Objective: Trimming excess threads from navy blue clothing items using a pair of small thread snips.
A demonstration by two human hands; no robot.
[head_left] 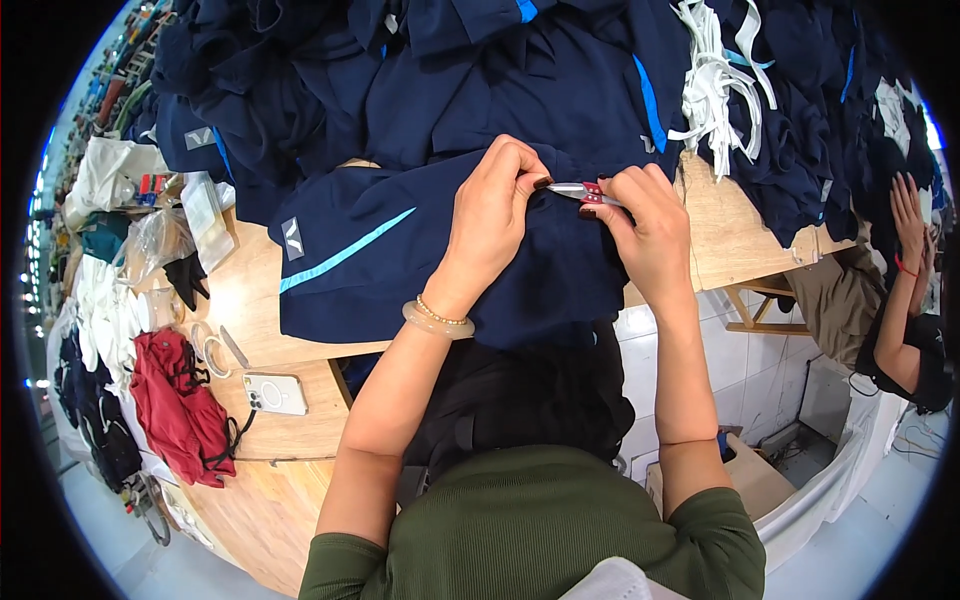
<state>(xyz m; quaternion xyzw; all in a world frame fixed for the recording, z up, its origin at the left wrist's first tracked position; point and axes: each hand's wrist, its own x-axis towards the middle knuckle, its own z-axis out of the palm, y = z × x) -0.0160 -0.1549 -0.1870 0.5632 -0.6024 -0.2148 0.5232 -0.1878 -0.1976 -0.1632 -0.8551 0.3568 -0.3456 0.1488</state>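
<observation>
A navy blue garment [370, 215] with a light blue stripe and a small grey patch lies spread at the table's front edge, partly over my lap. My left hand [488, 205] is closed in a pinch on the cloth near its upper middle. In my right hand [648, 225] is a pair of thread snips [592, 192] with red handles. Their silver blades point left and meet the spot beside my left fingertips. Whether a thread lies between the blades is too small to tell.
Behind is a large heap of navy garments [450, 90], with a bundle of white strips [718, 90] at its right. On the wooden table [255, 300] to the left lie a phone [276, 394], a dark red cloth bag [180, 400] and plastic bags [155, 245]. A co-worker's hand [906, 215] shows far right.
</observation>
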